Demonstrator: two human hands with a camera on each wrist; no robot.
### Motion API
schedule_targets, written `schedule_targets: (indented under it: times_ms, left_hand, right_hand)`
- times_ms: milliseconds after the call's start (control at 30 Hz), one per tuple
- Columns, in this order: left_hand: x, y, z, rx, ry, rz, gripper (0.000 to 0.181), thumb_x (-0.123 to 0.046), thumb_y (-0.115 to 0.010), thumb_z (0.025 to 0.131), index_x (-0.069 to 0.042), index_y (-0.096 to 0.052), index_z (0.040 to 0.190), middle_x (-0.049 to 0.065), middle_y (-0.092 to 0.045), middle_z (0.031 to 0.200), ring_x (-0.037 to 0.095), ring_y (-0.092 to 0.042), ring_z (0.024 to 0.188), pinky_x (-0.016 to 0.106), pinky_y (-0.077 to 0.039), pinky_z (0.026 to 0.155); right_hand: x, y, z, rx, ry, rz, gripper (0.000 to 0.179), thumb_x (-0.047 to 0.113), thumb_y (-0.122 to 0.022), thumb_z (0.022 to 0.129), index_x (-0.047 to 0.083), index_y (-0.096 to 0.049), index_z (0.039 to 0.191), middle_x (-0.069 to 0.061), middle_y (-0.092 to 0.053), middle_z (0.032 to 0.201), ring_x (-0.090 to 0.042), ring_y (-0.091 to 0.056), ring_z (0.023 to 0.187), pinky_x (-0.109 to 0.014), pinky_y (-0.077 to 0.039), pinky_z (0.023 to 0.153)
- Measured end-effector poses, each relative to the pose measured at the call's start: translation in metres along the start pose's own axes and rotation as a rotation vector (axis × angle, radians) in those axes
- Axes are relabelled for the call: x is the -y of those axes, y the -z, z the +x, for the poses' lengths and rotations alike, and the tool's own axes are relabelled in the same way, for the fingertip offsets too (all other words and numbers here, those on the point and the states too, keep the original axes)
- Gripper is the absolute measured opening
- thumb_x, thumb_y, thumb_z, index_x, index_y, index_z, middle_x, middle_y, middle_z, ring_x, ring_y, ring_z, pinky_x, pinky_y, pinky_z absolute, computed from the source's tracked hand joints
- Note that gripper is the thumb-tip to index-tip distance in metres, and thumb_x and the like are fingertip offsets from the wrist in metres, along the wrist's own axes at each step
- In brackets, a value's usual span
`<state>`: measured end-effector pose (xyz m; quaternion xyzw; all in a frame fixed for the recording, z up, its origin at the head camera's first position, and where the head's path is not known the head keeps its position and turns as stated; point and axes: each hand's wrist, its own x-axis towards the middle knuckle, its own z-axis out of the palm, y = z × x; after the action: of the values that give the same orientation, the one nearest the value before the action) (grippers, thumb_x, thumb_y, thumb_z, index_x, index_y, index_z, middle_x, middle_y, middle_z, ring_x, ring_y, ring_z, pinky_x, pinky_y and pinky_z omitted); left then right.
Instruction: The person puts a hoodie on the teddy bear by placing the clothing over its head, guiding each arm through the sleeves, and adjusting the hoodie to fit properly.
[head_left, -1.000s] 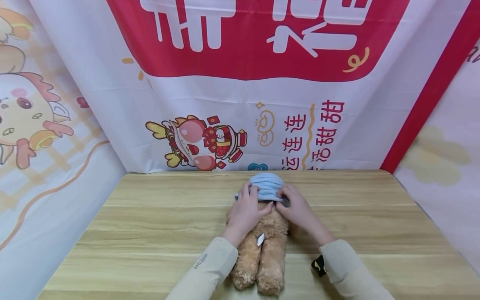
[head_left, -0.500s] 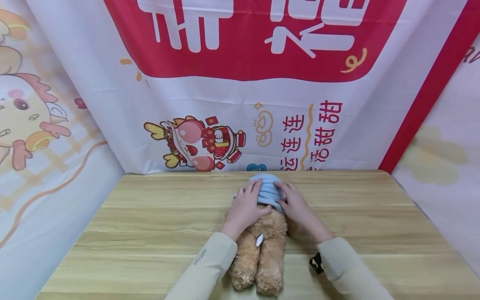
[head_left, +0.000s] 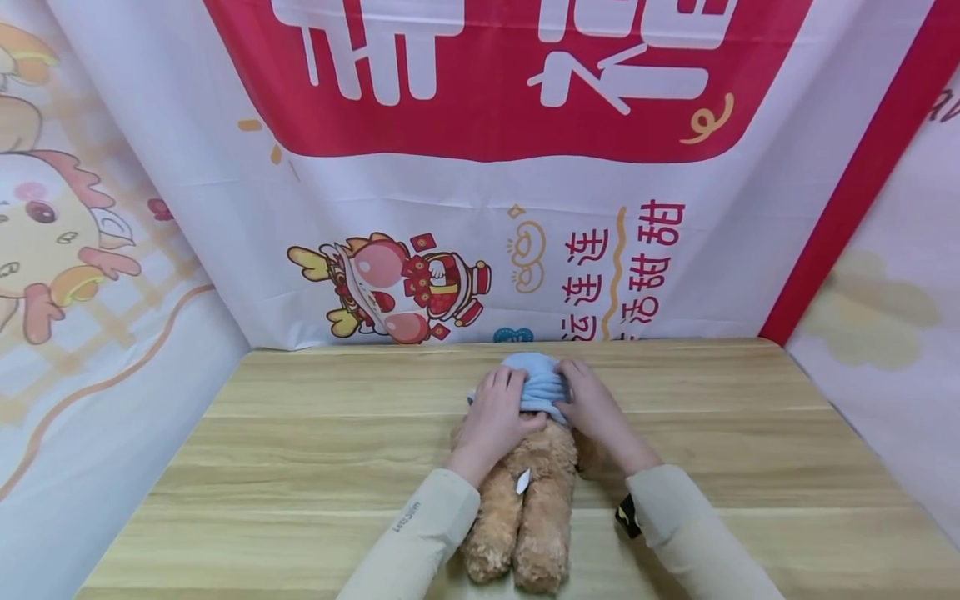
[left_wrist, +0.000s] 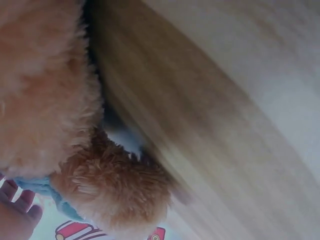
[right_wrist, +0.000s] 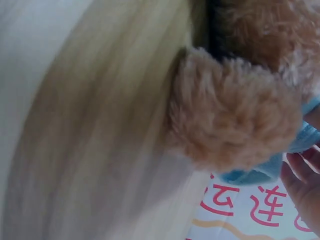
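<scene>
My left hand [head_left: 491, 421] and right hand [head_left: 597, 410], fingers curled, grip the blue cloth [head_left: 542, 387] at the far end of the plush toy [head_left: 543, 533] on the desk [head_left: 315, 467]; I'd work both sides evenly, with light tension.

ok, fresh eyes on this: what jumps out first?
Probably the red-and-white banner with its huge white characters, hung behind the table. Next, the light-blue cloth at the far end of the brown plush toy, gripped by the left hand and right hand. The toy lies mid-table on the wooden table, legs toward the camera.
</scene>
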<state>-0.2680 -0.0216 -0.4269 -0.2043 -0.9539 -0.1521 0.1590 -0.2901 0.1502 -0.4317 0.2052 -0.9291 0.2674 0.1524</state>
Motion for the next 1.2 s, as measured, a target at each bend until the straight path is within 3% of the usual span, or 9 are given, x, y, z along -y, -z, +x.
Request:
schedule_targets:
  times_ms: [167,367,467,567,633,733,800,933,1200]
  left_hand:
    - [-0.0012,-0.0009,-0.0004,-0.025,-0.007,-0.009,0.054,-0.043,-0.067,0.082,-0.007,-0.053,0.119,0.010,-0.056,0.116,0.025,-0.052,0.115,0.038,-0.041,0.105]
    - [-0.0021,-0.0015,-0.0010,-0.030,0.009,-0.026,0.070,-0.044,-0.067,0.082,-0.005,-0.047,0.136,0.015,-0.056,0.126,0.030,-0.050,0.122,0.042,-0.041,0.105]
    - [-0.0023,-0.0009,-0.0009,-0.009,0.014,-0.016,0.068,-0.045,-0.066,0.083,-0.008,-0.048,0.137,0.013,-0.057,0.124,0.030,-0.050,0.121,0.044,-0.042,0.103]
    - [-0.0020,-0.0006,-0.0003,-0.003,0.014,0.014,0.062,-0.045,-0.065,0.083,-0.009,-0.052,0.132,0.012,-0.058,0.119,0.028,-0.051,0.118,0.043,-0.043,0.101]
    - [-0.0017,-0.0007,0.0001,-0.007,0.012,0.025,0.059,-0.045,-0.065,0.083,-0.009,-0.054,0.127,0.011,-0.058,0.117,0.028,-0.051,0.116,0.042,-0.043,0.100]
    - [-0.0014,-0.0019,0.0000,-0.023,0.007,0.027,0.053,-0.044,-0.065,0.082,-0.008,-0.055,0.120,0.010,-0.057,0.113,0.027,-0.051,0.114,0.042,-0.044,0.098]
    - [-0.0013,-0.0031,-0.0002,-0.030,0.009,0.020,0.050,-0.043,-0.066,0.081,-0.009,-0.055,0.116,0.009,-0.057,0.111,0.026,-0.051,0.112,0.042,-0.044,0.096]
    - [-0.0012,-0.0054,-0.0006,-0.041,0.024,-0.005,0.048,-0.042,-0.067,0.080,-0.009,-0.056,0.113,0.010,-0.055,0.115,0.027,-0.051,0.111,0.042,-0.044,0.095]
    - [0.0013,-0.0074,0.0009,0.001,0.035,-0.103,0.052,-0.040,-0.068,0.080,-0.008,-0.054,0.119,0.010,-0.043,0.145,0.029,-0.043,0.133,0.046,-0.039,0.107]
  right_hand:
    - [0.0023,-0.0038,0.0008,-0.074,0.002,-0.006,0.029,-0.008,-0.075,0.066,0.001,-0.059,0.089,-0.013,-0.060,0.092,-0.028,-0.058,0.087,-0.041,-0.052,0.079]
    - [0.0051,-0.0084,0.0022,-0.188,0.062,-0.056,0.025,-0.015,-0.066,0.062,0.007,-0.055,0.068,-0.006,-0.055,0.071,-0.022,-0.049,0.069,-0.035,-0.045,0.065]
    - [0.0054,-0.0105,0.0028,-0.206,0.073,-0.082,0.027,-0.017,-0.063,0.062,0.008,-0.052,0.064,-0.005,-0.053,0.067,-0.020,-0.046,0.066,-0.033,-0.042,0.062]
    - [0.0065,-0.0097,0.0042,-0.164,0.020,-0.062,0.024,-0.016,-0.064,0.063,0.005,-0.054,0.070,-0.007,-0.056,0.071,-0.023,-0.049,0.068,-0.035,-0.045,0.064]
    - [0.0079,-0.0076,0.0054,-0.109,-0.046,-0.023,0.025,-0.014,-0.065,0.065,0.001,-0.059,0.084,-0.011,-0.060,0.078,-0.026,-0.055,0.075,-0.038,-0.049,0.069]
    - [0.0093,-0.0043,0.0070,-0.033,-0.096,-0.013,0.040,-0.009,-0.067,0.070,-0.005,-0.060,0.109,-0.019,-0.065,0.097,-0.034,-0.061,0.093,-0.045,-0.052,0.084]
    - [0.0098,-0.0027,0.0074,-0.001,-0.092,-0.028,0.045,-0.007,-0.068,0.072,-0.007,-0.058,0.117,-0.022,-0.064,0.104,-0.036,-0.060,0.100,-0.048,-0.049,0.091]
    - [0.0082,-0.0031,0.0064,-0.019,-0.043,-0.064,0.037,-0.006,-0.068,0.072,-0.005,-0.062,0.109,-0.021,-0.063,0.101,-0.036,-0.059,0.098,-0.049,-0.048,0.091]
    - [0.0033,-0.0066,-0.0005,-0.114,0.066,-0.037,0.033,-0.010,-0.071,0.068,-0.001,-0.062,0.099,-0.020,-0.057,0.098,-0.034,-0.057,0.089,-0.047,-0.051,0.079]
